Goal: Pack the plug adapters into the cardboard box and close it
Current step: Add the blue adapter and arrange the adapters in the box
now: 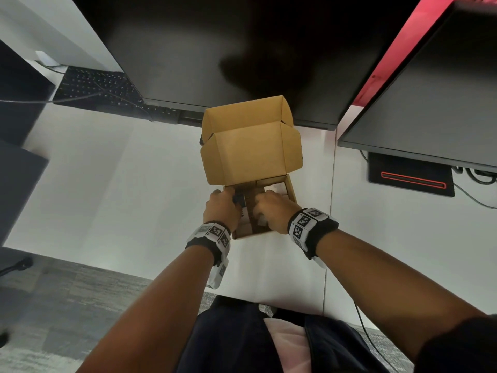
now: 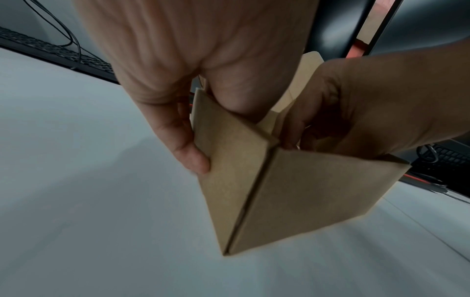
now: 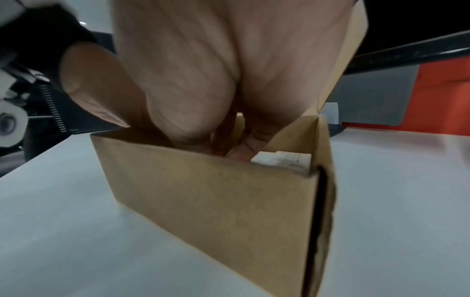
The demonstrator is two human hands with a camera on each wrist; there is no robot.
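Observation:
The brown cardboard box (image 1: 291,192) stands on the white desk, its lid (image 1: 250,154) raised behind it and cardboard dividers inside. My left hand (image 1: 223,208) grips the box's left wall (image 2: 229,160), fingers (image 2: 193,154) outside and thumb inside. My right hand (image 1: 271,211) reaches down into the box (image 3: 216,191), and its fingers (image 3: 241,152) curl among the dividers; what they hold is hidden. A white plug adapter (image 3: 282,160) sits in the right near corner. Something dark (image 1: 239,199) shows in the box beside my left thumb.
A black monitor (image 1: 215,49) hangs just behind the lid, and a second one (image 1: 430,103) is at the right above a black device with a red line (image 1: 411,179). A black keyboard (image 1: 99,87) lies at the back left. The white desk (image 1: 121,184) spreads left of the box.

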